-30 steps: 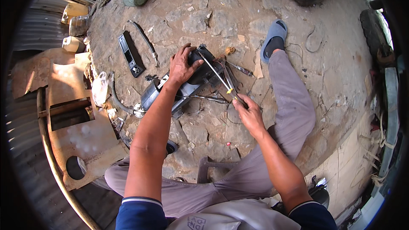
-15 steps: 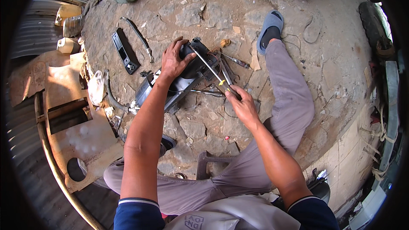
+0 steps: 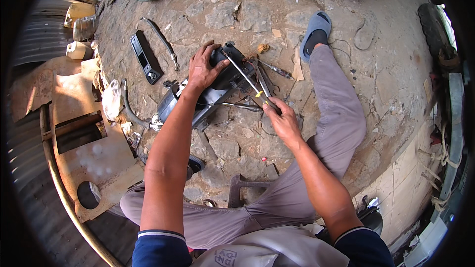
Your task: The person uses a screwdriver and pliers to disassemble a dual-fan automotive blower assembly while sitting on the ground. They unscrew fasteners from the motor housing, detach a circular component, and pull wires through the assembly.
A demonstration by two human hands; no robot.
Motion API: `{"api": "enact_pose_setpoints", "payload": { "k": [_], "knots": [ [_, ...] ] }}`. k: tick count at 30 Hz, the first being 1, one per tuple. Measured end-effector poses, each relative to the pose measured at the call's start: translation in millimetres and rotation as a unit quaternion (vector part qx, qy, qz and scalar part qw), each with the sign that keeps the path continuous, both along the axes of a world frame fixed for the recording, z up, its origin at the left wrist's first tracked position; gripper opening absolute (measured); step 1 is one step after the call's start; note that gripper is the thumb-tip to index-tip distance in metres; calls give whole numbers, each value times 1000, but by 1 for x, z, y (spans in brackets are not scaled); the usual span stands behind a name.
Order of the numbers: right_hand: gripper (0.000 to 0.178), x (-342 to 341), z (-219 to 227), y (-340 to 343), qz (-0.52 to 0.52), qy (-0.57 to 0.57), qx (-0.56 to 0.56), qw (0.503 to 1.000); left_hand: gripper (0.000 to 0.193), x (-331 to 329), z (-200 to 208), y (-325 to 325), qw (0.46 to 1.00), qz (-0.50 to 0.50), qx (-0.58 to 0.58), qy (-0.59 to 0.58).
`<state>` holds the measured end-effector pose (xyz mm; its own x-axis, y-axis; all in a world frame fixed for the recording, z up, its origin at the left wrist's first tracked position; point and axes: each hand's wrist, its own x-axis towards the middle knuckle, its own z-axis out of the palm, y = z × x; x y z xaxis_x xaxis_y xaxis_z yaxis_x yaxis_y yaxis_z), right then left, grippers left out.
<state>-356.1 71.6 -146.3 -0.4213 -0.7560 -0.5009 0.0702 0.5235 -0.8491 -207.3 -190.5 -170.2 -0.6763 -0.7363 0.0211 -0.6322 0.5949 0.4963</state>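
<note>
A black machine [image 3: 198,112] with a plastic housing lies slantwise on the stony ground, a dark hose running from its near end. My left hand [image 3: 201,69] is closed round the housing's far end. With my right hand [image 3: 283,121] I grip the dark handle of a long screwdriver [image 3: 243,75] with a yellow band. Its steel shaft slants up to the far end of the housing, close to my left thumb; exactly where the tip sits is too small to tell. Loose wires show beside the shaft. A second screwdriver [image 3: 275,69] lies just right of the machine.
A long black panel [image 3: 144,58] and a short hose [image 3: 162,41] lie left of the machine. Pliers-like handles [image 3: 262,83] rest under the screwdriver. Farther left are a plastic bag [image 3: 112,100] and a cut brown board [image 3: 94,153]. My slippered foot [image 3: 316,33] is at the right.
</note>
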Motion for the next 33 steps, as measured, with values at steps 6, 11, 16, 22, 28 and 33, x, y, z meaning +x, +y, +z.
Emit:
{"api": "enact_pose_setpoints", "payload": {
  "k": [6,11,16,22,28,33],
  "knots": [
    [43,2,-4,-1,-1,8,-14,1000,67,1,-2,-1,999,11,35,12],
    [43,1,1,-1,-1,-4,-4,1000,64,0,1,1,1000,0,5,12],
    [42,2,-2,0,-4,10,-25,1000,66,0,0,0,1000,6,11,9],
    [43,0,3,-2,9,9,1,1000,66,1,-1,-1,1000,3,8,10],
    [45,1,-2,-1,2,20,-8,1000,66,1,-1,-1,1000,-2,3,9],
    [44,1,-1,-1,4,13,-3,1000,65,1,0,-1,1000,-2,6,10]
  ]
}}
